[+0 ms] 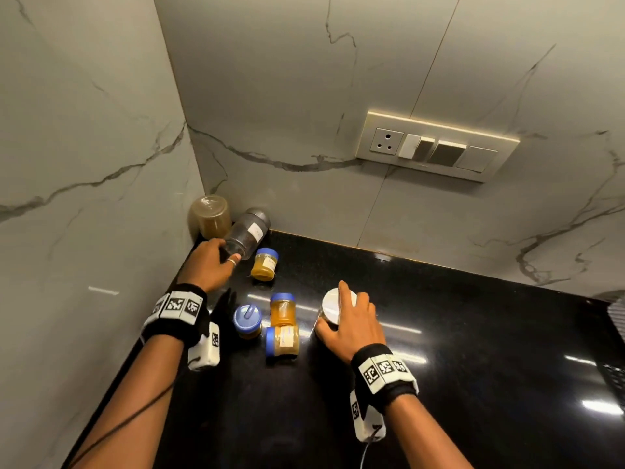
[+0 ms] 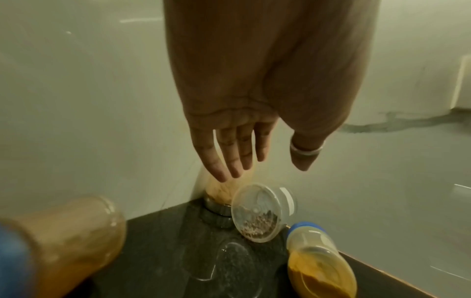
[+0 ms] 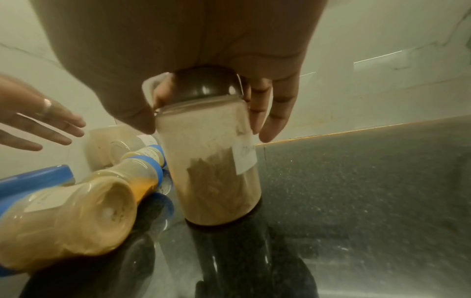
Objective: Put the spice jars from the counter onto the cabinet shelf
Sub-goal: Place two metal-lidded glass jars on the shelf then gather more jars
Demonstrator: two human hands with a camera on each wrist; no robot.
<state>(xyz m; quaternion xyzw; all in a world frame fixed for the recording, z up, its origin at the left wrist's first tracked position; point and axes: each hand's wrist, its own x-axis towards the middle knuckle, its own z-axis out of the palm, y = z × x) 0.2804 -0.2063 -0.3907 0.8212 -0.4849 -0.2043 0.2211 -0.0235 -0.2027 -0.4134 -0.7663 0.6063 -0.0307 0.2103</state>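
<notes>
Gripping a tall jar [image 3: 214, 161] — right hand [image 1: 351, 324] hides its lid.

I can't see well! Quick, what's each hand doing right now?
Left hand: open, fingers straight, reaching toward the tipped clear jar, holding nothing.
Right hand: gripping the white-lidded jar.

Tabletop [image 1: 439, 333]: glossy black speckled stone. Walls [image 1: 84, 130]: smooth veined marble. Jars [image 1: 282, 311] between the hands: clear plastic, blue lids, paper labels. Wristbands [image 1: 182, 316]: black cloth.
</notes>
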